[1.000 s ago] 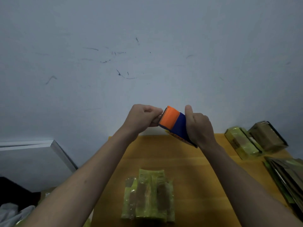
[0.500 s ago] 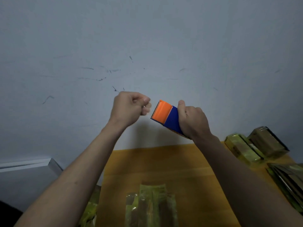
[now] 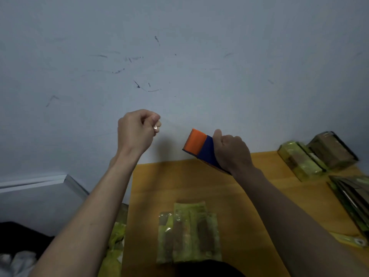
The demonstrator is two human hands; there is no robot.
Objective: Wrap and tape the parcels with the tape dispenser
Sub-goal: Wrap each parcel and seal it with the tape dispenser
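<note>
Right hand (image 3: 232, 153) grips the tape dispenser (image 3: 199, 149) above the table's (image 3: 259, 188) far edge, long axis tilted, orange end pointing up-left toward the left hand (image 3: 137, 129). Left hand is curled, fingertips pinched; any tape between them cannot be told. Parcel (image 3: 189, 232) lies flat below, long axis running away from the person.

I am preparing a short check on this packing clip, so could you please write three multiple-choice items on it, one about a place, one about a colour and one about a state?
1. Where is the tape dispenser?
A. lying on the table
B. held up in the right hand
C. resting on a parcel

2. What colours is the dispenser?
A. orange and blue
B. red and white
C. all black

3. How is the left hand?
A. flat on the table
B. gripping a parcel
C. raised, fingers curled in a pinch

Answers: 1 B, the right hand grips the tape dispenser above the table. 2 A, its front is orange, its body blue. 3 C, the left hand is up by the wall, fingertips together; tape is too faint to confirm.
</note>
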